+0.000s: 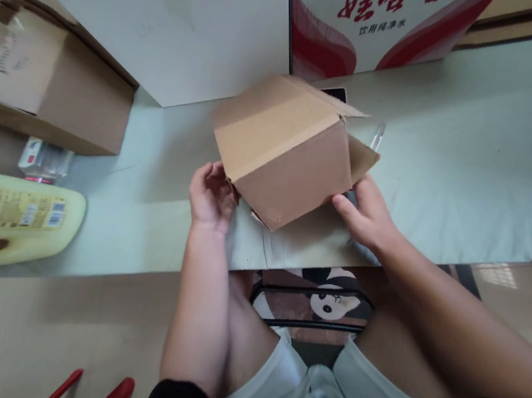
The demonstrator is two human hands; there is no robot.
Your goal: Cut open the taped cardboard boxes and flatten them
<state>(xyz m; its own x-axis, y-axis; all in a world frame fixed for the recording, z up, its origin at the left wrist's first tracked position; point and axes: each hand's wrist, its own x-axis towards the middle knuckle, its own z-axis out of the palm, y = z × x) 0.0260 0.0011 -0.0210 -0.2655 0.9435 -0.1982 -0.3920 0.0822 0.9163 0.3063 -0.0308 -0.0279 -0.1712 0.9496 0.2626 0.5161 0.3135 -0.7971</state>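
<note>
A small brown cardboard box [294, 180] is tilted above the pale table top, with flaps standing out at its right end. My left hand [213, 197] is at its lower left corner, fingers curled against the cardboard. At the right end, my right hand [363, 207] grips the lower edge near a flap, thumb on the near face. A thin clear object [377, 136] lies just behind the right flap. Part of a dark flat item [336, 94] shows behind the box; the rest of it is hidden.
A large white panel [173, 23] and a red-and-white carton [384, 29] stand along the back. On the left are another cardboard box [86, 90], a clear bottle [46, 159] and a yellow bottle [14, 223]. The pale table [477, 172] has its front edge close to my legs.
</note>
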